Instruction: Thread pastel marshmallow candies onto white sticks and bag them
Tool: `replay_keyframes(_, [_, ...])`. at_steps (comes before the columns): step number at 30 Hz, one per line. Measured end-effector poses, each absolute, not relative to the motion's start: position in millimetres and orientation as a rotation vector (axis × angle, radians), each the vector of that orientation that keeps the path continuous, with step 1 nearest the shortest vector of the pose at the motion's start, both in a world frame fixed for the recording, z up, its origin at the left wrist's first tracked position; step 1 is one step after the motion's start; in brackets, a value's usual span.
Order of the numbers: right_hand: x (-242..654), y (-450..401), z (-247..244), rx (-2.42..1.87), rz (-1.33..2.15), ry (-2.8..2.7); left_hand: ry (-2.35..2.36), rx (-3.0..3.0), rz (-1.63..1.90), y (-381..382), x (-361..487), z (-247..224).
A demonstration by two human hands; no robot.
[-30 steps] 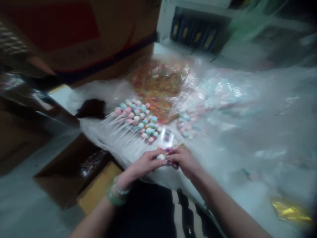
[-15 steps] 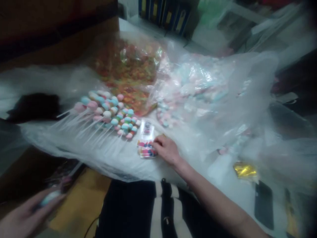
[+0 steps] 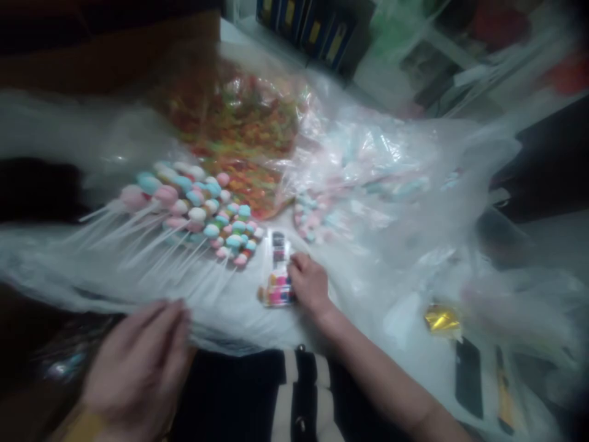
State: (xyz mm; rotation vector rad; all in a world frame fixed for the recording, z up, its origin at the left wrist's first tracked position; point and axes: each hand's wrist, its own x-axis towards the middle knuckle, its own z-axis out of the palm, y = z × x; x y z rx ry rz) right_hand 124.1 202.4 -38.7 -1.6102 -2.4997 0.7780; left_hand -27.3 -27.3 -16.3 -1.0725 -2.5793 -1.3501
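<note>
My right hand (image 3: 311,284) pinches the right edge of a small clear plastic packet (image 3: 278,290) with a colourful pink, yellow and blue print, lying on the plastic sheet. Just left of the packet, many candy skewers (image 3: 197,215) of pink, white and blue marshmallows lie in a heap, their white sticks pointing toward me and to the left. My left hand (image 3: 138,362), smeared by motion, is over the near left edge of the sheet. Its fingers look stretched out, with nothing visible in them. Below it on the left, shiny wrapped items (image 3: 64,365) show dimly.
Behind the skewers lies a large clear bag of orange and green candies (image 3: 243,123). Right of it is a bag of pastel marshmallows (image 3: 317,215). A gold foil piece (image 3: 442,319), a dark phone-like slab (image 3: 468,376) and a yellow cutter-like tool (image 3: 505,393) lie at right.
My left hand has come up and right from the lower left; the pale blue item it held is no longer in it. My right hand stays on the packet, which has shifted slightly.
</note>
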Motion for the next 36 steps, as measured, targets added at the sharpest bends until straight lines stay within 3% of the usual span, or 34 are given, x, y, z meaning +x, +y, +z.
replay_keyframes(4, [125,199,-31,-1.642,0.896,-2.429,-2.607,-1.450,-1.840,27,4,-16])
replay_keyframes(8, [117,193,-37,-1.654,0.828,-2.425,-2.851,-1.301,-2.267,60,8,-30])
replay_keyframes(24, [146,188,-46,-1.398,0.887,-2.194,-3.109,-0.607,-2.397,32,31,-34])
replay_keyframes(36, [171,166,-33,-0.936,1.346,-1.935,-2.660,-0.266,-3.243,92,67,-24])
